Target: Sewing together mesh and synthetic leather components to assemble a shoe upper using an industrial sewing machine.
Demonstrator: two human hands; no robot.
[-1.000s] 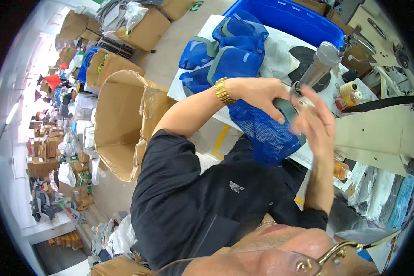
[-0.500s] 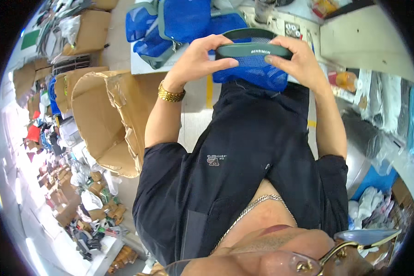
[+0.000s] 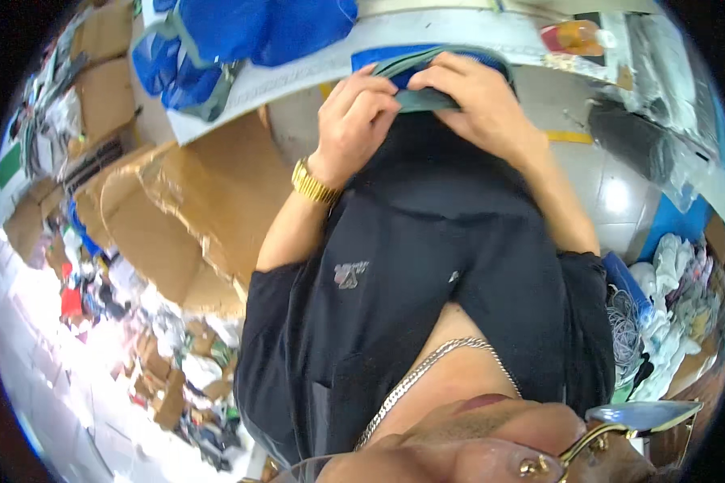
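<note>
Both my hands hold a blue mesh bag with dark green trim (image 3: 424, 100) in front of my body, at the near edge of the table. My left hand (image 3: 354, 121), with a gold watch on its wrist, has its fingers curled at the left end of the trim. The fingers of my right hand (image 3: 469, 101) pinch the trim at its middle and right. Much of the blue mesh is hidden behind my hands. More blue mesh pieces with green edging (image 3: 266, 28) lie on the table to the left.
The white table (image 3: 298, 74) runs across the top. An open cardboard box (image 3: 157, 233) stands on the left, with heaps of mixed goods beyond it. A bottle of orange liquid (image 3: 576, 38) lies at the far right. Grey cord (image 3: 623, 326) and plastic bags (image 3: 673, 278) are at the right.
The bag has turned in my hands, so the front of its band no longer faces me. My fingers have shifted closer together along the trim. The view has swung, moving the table upward.
</note>
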